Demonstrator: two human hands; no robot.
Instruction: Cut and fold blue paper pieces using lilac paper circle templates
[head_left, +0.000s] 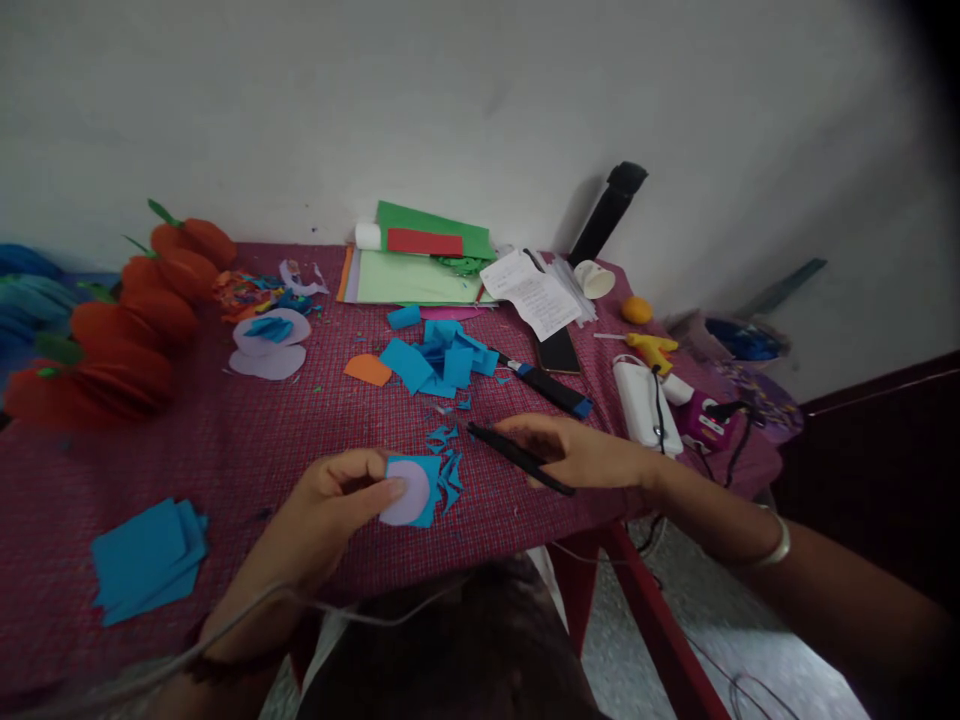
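Observation:
My left hand [337, 500] pinches a pale lilac paper circle [414, 490] against a blue paper square [433, 470] just above the table. Its thumb lies on the circle. My right hand [566, 450] is closed around a slim black pen-like tool [521, 458], whose exact kind I cannot make out. The tool's tip points left, a little apart from the paper. Between the hands lie curled blue paper scraps [450, 475]. Beyond them is a loose heap of blue paper pieces [442, 355]. A stack of blue paper squares [146, 560] rests at the lower left.
Orange paper pumpkins [112, 350] line the left side. A blue-and-black cutter [555, 388], a phone [559, 350] and a handwritten sheet [532, 295] lie behind my right hand. Farther right are a yellow glue gun [652, 350], a white power bank-like box [645, 405] and cords. A wall stands behind.

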